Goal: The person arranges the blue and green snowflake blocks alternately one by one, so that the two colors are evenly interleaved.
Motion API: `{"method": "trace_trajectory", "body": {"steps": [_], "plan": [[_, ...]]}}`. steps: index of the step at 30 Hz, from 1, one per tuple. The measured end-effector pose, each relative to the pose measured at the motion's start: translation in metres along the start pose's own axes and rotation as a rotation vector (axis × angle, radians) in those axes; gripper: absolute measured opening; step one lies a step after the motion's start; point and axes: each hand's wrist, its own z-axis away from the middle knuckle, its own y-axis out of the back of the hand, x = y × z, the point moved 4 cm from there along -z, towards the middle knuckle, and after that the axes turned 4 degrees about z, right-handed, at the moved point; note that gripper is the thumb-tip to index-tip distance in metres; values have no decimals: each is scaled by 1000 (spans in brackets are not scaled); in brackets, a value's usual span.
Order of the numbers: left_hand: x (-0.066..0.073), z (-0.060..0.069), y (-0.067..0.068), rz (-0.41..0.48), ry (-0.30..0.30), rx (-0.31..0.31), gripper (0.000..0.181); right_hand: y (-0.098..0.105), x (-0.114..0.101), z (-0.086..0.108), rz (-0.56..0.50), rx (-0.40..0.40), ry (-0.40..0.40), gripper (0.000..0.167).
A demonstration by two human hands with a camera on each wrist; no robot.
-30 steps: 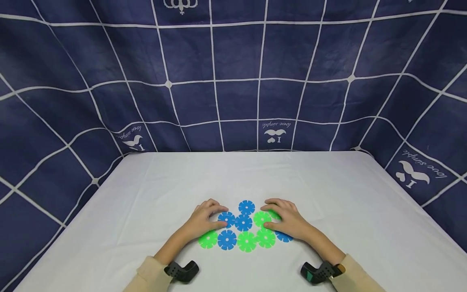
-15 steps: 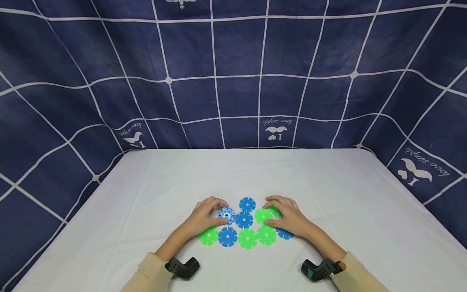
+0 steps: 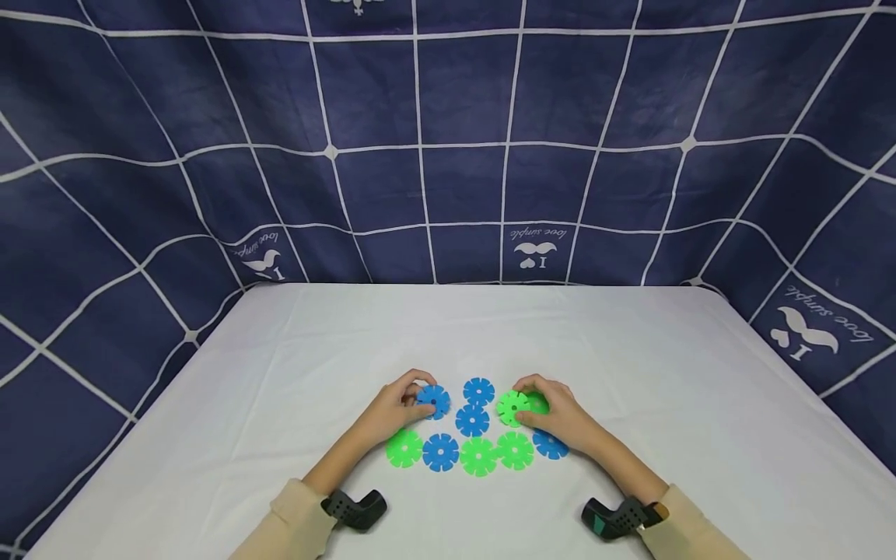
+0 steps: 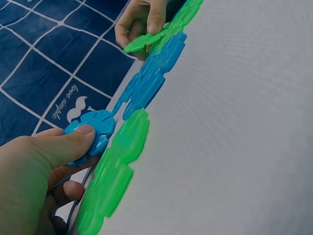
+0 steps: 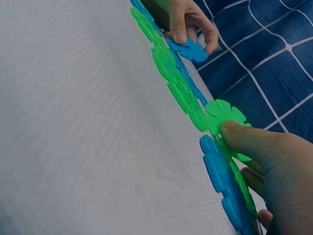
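Note:
My left hand (image 3: 399,403) pinches a blue notched plastic disc (image 3: 433,401) between thumb and fingers, lifted off the cloth; the left wrist view shows the thumb flat on that blue disc (image 4: 100,125). A green notched disc (image 3: 512,407) is pinched by my right hand (image 3: 556,408), with the thumb over its face in the right wrist view. Behind it, another green disc (image 3: 537,402) lies partly hidden by the right hand. Between the hands, two blue discs (image 3: 472,421) lie touching. A blue disc (image 3: 550,444) sits under the right wrist.
Nearer the person runs a row with a green disc (image 3: 404,448), a blue disc (image 3: 440,452) and two adjoining green discs (image 3: 478,456). A white cloth (image 3: 336,334) covers the table. Dark blue checked fabric (image 3: 462,187) hangs behind and at both sides.
The left hand has picked the blue disc up off the cloth and moved it slightly away from the person. The right hand has taken hold of the green disc and raised it.

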Motion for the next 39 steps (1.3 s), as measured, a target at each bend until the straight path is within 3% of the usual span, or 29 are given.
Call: {"method": "trace_trajectory", "body": {"steps": [12,20,24,31,36,39], "plan": [[-2,1,-1,79,91,37,28,0,1,-2,-68,-3,37,30],[0,0,5,98,124,121,31,0,2,-1,-50,-5,5,29],[9,-3,9,100,137,118,33,1,1,-2,-42,-2,-3,29],[42,6,23,66,134,130,32,2,-4,-2,-35,-13,1,29],[13,-2,39,75,168,200,35,4,-10,-1,-23,-18,-5,29],[-5,-5,50,70,191,234,36,2,-1,-2,-22,-23,-1,29]]}}
